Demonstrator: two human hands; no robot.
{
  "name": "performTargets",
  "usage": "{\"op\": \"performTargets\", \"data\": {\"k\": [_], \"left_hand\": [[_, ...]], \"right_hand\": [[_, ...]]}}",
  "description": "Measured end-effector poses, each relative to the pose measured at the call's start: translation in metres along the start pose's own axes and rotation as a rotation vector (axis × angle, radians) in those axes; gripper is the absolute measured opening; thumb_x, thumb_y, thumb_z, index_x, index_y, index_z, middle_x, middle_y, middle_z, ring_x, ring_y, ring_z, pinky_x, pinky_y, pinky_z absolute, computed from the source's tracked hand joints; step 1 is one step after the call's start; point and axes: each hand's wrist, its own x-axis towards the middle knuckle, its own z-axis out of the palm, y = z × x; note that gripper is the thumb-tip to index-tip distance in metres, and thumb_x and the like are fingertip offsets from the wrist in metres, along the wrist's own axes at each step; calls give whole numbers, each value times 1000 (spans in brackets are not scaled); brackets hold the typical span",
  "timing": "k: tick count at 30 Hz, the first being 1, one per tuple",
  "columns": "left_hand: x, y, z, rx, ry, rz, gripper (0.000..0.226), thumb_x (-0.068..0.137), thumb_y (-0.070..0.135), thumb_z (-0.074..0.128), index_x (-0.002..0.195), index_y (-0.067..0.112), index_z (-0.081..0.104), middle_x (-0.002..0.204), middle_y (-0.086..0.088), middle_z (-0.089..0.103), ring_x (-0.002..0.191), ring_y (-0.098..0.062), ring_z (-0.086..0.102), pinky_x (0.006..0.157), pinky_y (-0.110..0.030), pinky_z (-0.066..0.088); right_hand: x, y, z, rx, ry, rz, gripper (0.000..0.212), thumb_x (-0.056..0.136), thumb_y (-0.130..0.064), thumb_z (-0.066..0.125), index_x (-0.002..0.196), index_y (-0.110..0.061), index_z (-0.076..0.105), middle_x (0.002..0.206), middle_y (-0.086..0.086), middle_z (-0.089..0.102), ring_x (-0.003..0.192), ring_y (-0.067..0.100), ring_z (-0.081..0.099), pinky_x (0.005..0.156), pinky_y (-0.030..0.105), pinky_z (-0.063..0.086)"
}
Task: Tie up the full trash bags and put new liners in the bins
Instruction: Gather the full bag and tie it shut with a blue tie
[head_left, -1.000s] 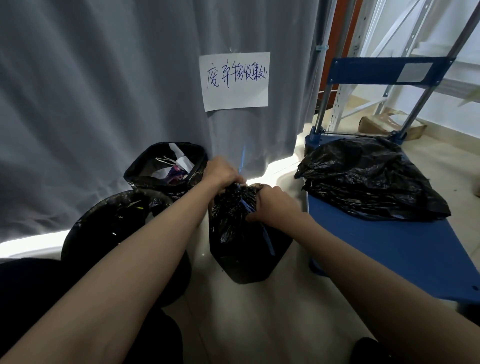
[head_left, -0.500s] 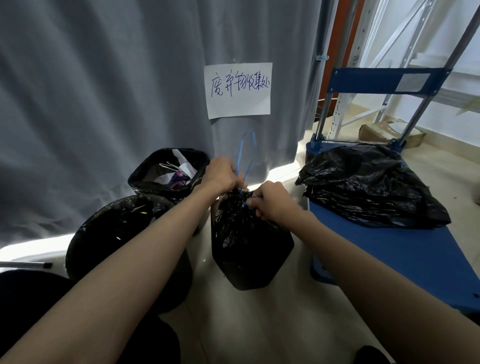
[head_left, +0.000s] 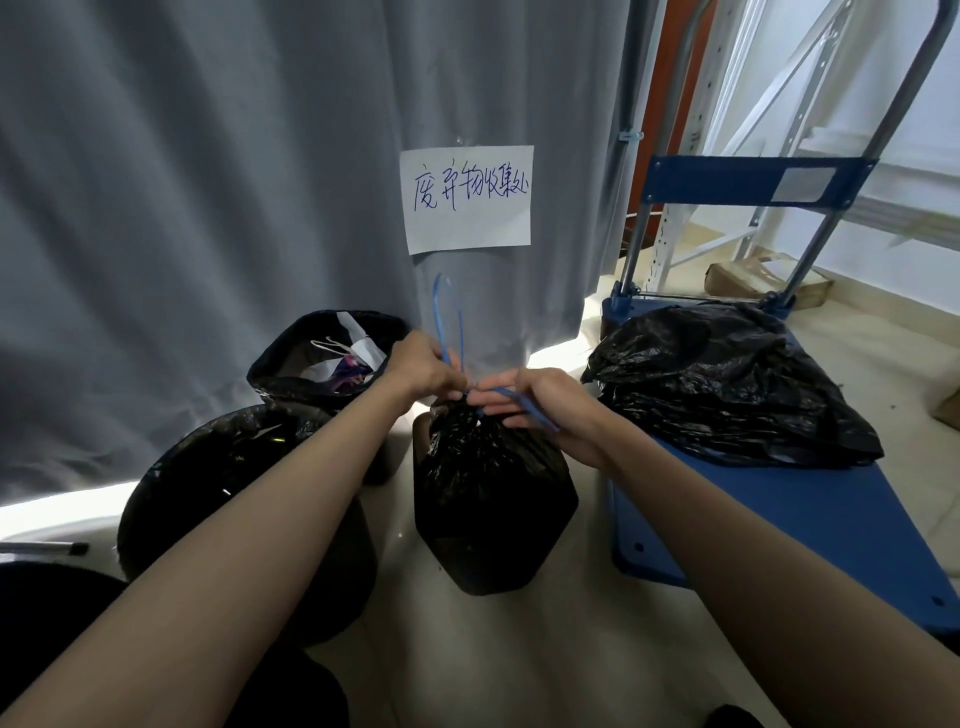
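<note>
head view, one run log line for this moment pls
step: tying bag | left hand: grips blue drawstring | right hand: pinches other end | trash bag: on floor, neck gathered

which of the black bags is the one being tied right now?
The black bag standing on the floor, between the bins and the blue cart. Both hands pinch its blue drawstring at the gathered neck. The bag on the cart lies untouched.

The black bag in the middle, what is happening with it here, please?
A person is tying shut the black bag, which stands on the floor. The left hand holds one end of the blue drawstring upward, and the right hand pinches the other end at the bag's neck. Two lined bins stand to the left, and another black bag lies on the blue cart.
</note>
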Motion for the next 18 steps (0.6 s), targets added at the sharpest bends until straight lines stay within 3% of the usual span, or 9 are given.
{"op": "performTargets", "data": {"k": [2, 5, 9, 12, 14, 18], "left_hand": [[1, -7, -3, -60, -22, -14, 12, 67, -10, 75, 70, 0, 72, 64, -13, 68, 56, -23, 67, 65, -29, 57], [-1, -9, -7, -120, -86, 12, 10, 73, -13, 71, 76, -4, 71, 62, -10, 67, 57, -20, 65, 59, -23, 56], [-6, -3, -13, -147, -94, 50, 11, 73, -13, 72, 79, -4, 70, 59, -5, 67, 52, -14, 63, 54, -18, 51], [-12, 6, -14, -128, -109, 89, 11, 74, -13, 72, 82, -5, 70, 52, 0, 65, 46, -8, 60, 49, -15, 48], [-15, 10, -14, -99, -113, 112, 11, 74, -12, 73, 82, -5, 70, 50, 1, 64, 44, -7, 59, 48, -14, 47], [-17, 16, -15, -51, -122, 135, 13, 73, -10, 75, 80, 1, 72, 54, -2, 66, 45, -8, 60, 49, -15, 48]], "right_hand": [[-1, 2, -5, 13, -35, -10, 34, 97, -5, 37, 112, -11, 67, 113, 6, 72, 101, 13, 67, 79, 20, 50], [2, 8, -8, 126, 18, -40, 26, 97, -1, 49, 119, -1, 63, 113, 10, 71, 94, 14, 68, 70, 17, 55], [13, 15, -6, 131, 114, -64, 19, 96, -11, 57, 111, -3, 66, 106, 10, 73, 88, 12, 67, 76, 18, 52], [24, 18, -2, 140, 242, -101, 13, 94, -12, 62, 98, -6, 73, 89, 6, 71, 73, 8, 58, 64, 13, 50], [30, 18, 0, 160, 324, -110, 12, 93, -9, 62, 91, -7, 74, 90, 9, 66, 70, 9, 55, 60, 12, 51], [37, 12, 6, 257, 342, -64, 15, 97, -2, 54, 97, 0, 69, 93, 9, 70, 72, 17, 69, 65, 18, 58]]}}
